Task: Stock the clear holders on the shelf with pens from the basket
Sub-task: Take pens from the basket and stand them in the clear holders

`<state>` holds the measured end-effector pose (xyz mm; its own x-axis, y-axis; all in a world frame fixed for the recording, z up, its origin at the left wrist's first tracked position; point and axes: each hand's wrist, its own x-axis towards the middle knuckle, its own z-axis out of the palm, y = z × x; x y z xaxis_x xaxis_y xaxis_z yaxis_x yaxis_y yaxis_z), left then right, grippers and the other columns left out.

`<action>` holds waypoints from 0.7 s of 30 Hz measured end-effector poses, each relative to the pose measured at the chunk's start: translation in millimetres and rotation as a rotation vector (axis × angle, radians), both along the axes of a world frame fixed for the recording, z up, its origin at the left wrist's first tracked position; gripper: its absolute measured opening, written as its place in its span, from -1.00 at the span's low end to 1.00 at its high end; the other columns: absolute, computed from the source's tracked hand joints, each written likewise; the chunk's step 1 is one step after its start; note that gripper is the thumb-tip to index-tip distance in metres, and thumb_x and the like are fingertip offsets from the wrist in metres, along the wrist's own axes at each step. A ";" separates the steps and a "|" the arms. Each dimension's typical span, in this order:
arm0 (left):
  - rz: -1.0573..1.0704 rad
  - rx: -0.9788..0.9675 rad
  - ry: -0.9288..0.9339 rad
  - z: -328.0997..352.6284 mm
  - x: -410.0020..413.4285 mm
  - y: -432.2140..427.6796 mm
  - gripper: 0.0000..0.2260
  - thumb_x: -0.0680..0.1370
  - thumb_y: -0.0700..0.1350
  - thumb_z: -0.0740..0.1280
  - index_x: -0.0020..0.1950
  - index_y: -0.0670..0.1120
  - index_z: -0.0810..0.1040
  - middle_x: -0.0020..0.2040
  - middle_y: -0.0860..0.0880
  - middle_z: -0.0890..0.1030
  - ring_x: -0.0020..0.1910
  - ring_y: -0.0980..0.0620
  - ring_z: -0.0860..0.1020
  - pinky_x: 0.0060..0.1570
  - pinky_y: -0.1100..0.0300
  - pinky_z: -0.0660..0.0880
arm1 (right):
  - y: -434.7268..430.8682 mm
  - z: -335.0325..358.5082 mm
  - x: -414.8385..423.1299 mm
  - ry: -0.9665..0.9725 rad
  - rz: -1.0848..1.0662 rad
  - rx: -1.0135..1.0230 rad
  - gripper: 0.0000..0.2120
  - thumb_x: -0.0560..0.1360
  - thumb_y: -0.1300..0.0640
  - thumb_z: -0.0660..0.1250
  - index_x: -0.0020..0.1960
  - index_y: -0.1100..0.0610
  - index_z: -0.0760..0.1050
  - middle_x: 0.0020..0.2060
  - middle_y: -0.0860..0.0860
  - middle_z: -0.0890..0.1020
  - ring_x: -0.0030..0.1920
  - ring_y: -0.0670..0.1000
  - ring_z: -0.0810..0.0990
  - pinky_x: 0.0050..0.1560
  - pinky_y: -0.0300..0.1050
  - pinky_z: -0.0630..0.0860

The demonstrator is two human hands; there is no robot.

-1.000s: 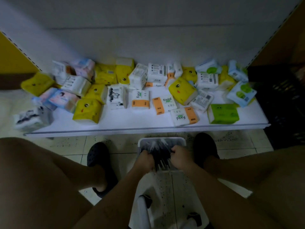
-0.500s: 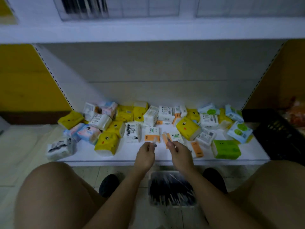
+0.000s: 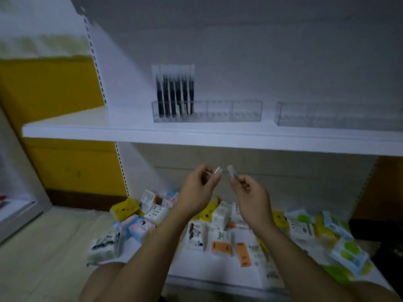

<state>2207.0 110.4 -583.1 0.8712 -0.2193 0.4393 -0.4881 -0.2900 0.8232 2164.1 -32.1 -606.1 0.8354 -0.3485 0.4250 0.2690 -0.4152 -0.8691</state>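
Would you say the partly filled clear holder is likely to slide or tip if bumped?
It probably slides easily: the clear holder looks like light plastic on a smooth white shelf. Its tall pens all stand at the left end, so that end may tip first.

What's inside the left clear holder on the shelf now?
Dark pens stand upright in the left end of the holder; its other compartments look empty. Pens behind that front row, if any, are hidden.
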 end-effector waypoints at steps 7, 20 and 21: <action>-0.043 -0.097 -0.135 100.7 1.9 18.6 -0.94 0.59 -0.02 0.29 -0.01 0.03 0.53 -0.23 0.01 0.68 -0.25 0.11 0.65 -0.22 0.17 0.60 | 20.8 106.9 11.0 -0.213 0.160 0.041 -0.91 0.53 0.02 0.35 -0.15 -0.13 0.55 -0.40 -0.01 0.60 -0.35 -0.04 0.57 -0.27 -0.01 0.58; -0.052 -0.156 -0.242 208.4 42.3 47.8 -0.74 0.55 -0.12 0.35 0.23 0.05 0.51 -0.11 0.02 0.69 -0.13 0.13 0.67 -0.10 0.24 0.62 | 26.6 210.8 72.2 -0.324 0.253 0.032 -0.87 0.53 0.06 0.35 0.06 -0.10 0.51 -0.17 -0.10 0.62 -0.14 -0.09 0.61 -0.19 -0.18 0.54; -0.050 -0.155 -0.266 214.7 46.1 49.9 -0.71 0.55 -0.12 0.34 0.26 0.07 0.48 -0.11 0.01 0.69 -0.13 0.12 0.67 -0.11 0.23 0.62 | 26.4 216.2 77.8 -0.328 0.258 0.034 -0.78 0.53 0.08 0.36 0.14 -0.11 0.47 -0.16 -0.08 0.60 -0.13 -0.04 0.62 -0.19 -0.15 0.57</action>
<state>2253.1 160.3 -368.4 0.7111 -0.1714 0.6818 -0.7027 -0.1408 0.6974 2241.8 -5.7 -389.9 0.7191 -0.1639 0.6752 0.6254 -0.2707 -0.7318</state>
